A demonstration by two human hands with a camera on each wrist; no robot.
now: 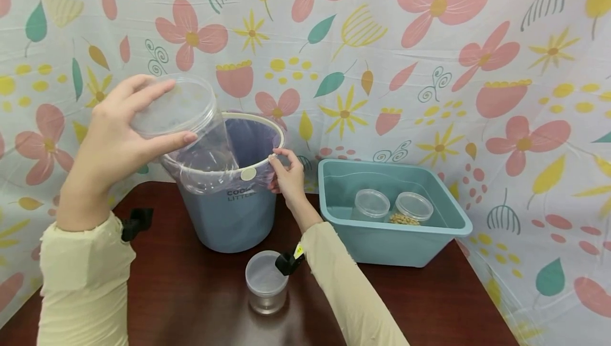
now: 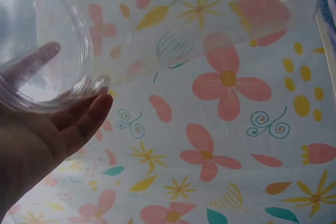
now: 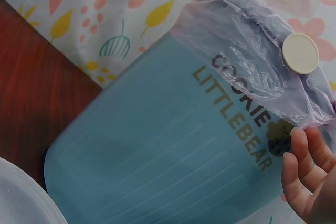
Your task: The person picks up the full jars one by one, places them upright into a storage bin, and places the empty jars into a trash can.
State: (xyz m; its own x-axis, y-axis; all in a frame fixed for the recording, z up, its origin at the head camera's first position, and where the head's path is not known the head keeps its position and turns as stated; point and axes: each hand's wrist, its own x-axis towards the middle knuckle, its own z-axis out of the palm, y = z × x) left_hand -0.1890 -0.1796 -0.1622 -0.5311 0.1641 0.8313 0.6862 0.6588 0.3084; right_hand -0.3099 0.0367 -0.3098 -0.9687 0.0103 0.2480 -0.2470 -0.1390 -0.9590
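Observation:
My left hand grips a large clear plastic jar round its lidded end, fingers on the far side and thumb on the near side. The jar is tilted, its other end down over the mouth of a blue bin. A thin see-through purple bag lines the bin and folds down over its cream rim. At the right side of that rim, my right hand pinches the bag's edge between thumb and fingers. Below the bin stands a smaller clear jar with a frosted lid.
A blue-green tub stands on the right of the dark red table. Inside it are two lidded clear jars, one with tan beans or nuts. A flower-patterned cloth hangs behind.

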